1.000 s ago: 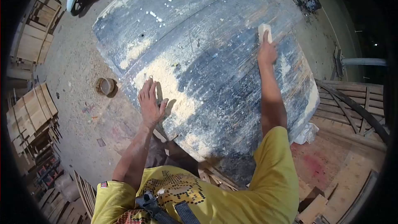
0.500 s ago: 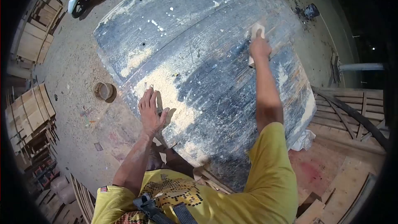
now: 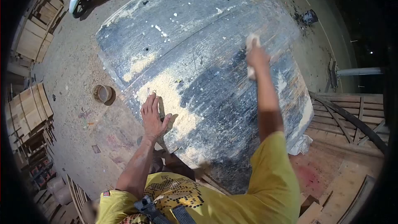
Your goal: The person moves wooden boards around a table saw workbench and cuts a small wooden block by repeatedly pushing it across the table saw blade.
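Observation:
A large worn tabletop (image 3: 219, 99), dark and scuffed with bare wood streaks, spreads out in front of me. My right hand (image 3: 258, 57) grips a pale, elongated block (image 3: 252, 41) against its far right part; motion blurs both, and the block's exact kind I cannot make out. Resting at the near left edge, my left hand (image 3: 153, 118) lies with its fingers stretched out and the thumb apart, holding nothing. Beside and under its fingertips is a heap of pale sawdust (image 3: 168, 93). A smaller patch of sawdust (image 3: 140, 64) lies farther off.
A round tub (image 3: 103, 94) stands on the floor left of the table. Stacked wooden boards (image 3: 29, 112) line the left side. A motorcycle (image 3: 76, 0) is parked at the back left. Slatted wooden frames (image 3: 352, 112) and a crumpled white bag (image 3: 300, 145) are at right.
My right hand has drawn the pale block back toward me across the tabletop. The left hand stays in about the same place on the edge.

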A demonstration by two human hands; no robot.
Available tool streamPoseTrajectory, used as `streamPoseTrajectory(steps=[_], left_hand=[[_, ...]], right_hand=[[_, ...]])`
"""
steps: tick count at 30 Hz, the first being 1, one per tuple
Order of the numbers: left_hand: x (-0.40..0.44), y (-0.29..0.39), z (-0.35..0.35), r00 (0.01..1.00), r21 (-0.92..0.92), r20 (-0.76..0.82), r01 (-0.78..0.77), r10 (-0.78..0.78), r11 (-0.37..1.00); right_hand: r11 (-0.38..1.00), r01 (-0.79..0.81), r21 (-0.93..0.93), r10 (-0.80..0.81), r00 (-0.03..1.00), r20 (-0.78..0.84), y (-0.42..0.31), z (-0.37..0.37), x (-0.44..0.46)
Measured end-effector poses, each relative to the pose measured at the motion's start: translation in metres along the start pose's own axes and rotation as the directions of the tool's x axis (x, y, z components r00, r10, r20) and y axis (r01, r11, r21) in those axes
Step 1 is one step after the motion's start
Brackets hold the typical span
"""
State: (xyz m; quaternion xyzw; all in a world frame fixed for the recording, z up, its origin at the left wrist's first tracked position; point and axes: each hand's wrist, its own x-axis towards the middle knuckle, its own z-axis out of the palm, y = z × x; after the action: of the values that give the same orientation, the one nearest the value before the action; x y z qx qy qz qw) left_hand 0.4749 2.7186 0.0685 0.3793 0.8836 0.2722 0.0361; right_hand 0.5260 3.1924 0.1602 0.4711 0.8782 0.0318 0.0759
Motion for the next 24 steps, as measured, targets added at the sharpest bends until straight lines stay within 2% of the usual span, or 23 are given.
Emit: streamPoseTrajectory(steps=[1,3,5,7,8,10,13,14,17,18,21,22,24], left_hand=[[0.001,0.000,0.000,1.000,-0.007,0.000,0.008,-0.008,1.000],[0.000,0.000,-0.003,1.000,0.002,0.018,0.010,-0.010,1.000],[-0.007,0.001,-0.003,1.000,-0.003,0.027,0.013,-0.013,1.000],[0.002,-0.001,0.000,1.000,-0.001,-0.011,0.002,-0.002,1.000],[-0.001,0.000,0.001,1.000,-0.008,-0.009,0.006,-0.007,1.000],[0.001,-0.004,0.000,1.000,-0.014,-0.010,0.002,-0.002,1.000],[0.003,-0.003,0.002,0.999,-0.033,-0.016,0.030,-0.030,0.999],[0.007,-0.003,0.002,0.999,-0.031,-0.031,0.017,-0.018,0.999],[0.000,-0.001,-0.004,1.000,-0.024,0.004,-0.004,0.004,1.000],[-0.001,0.000,-0.004,1.000,-0.021,0.016,0.012,-0.012,1.000],[0.000,0.000,-0.004,1.000,-0.044,-0.011,-0.003,0.002,0.999],[0.003,-0.001,-0.002,1.000,-0.045,-0.018,0.006,-0.007,0.999],[0.000,-0.004,-0.001,1.000,-0.040,-0.028,-0.014,0.013,0.999]], right_hand=[[1.000,0.005,-0.009,-0.005,1.000,0.002,-0.010,-0.009,-0.033],[0.979,0.175,-0.103,-0.159,0.976,0.147,-0.022,-0.021,-0.072],[0.987,0.133,-0.088,-0.118,0.980,0.160,0.004,-0.004,-0.034],[1.000,0.011,-0.012,-0.009,0.996,0.086,0.025,-0.008,0.029],[1.000,0.011,-0.012,-0.010,0.996,0.085,0.027,-0.015,0.033],[0.981,0.145,-0.126,-0.116,0.971,0.211,0.026,-0.029,0.041],[0.966,0.208,-0.156,-0.186,0.972,0.142,-0.003,-0.029,-0.023],[0.972,0.173,-0.160,-0.162,0.984,0.078,0.001,-0.018,-0.016],[0.986,0.154,-0.068,-0.149,0.986,0.076,0.023,-0.025,0.045],[0.984,0.132,-0.117,-0.119,0.986,0.115,0.029,-0.021,0.068],[0.977,0.144,-0.158,-0.110,0.972,0.206,0.011,-0.033,0.029],[0.963,0.208,-0.172,-0.168,0.960,0.225,0.012,-0.035,0.002],[0.966,0.211,-0.149,-0.173,0.957,0.233,0.020,-0.037,-0.026]])
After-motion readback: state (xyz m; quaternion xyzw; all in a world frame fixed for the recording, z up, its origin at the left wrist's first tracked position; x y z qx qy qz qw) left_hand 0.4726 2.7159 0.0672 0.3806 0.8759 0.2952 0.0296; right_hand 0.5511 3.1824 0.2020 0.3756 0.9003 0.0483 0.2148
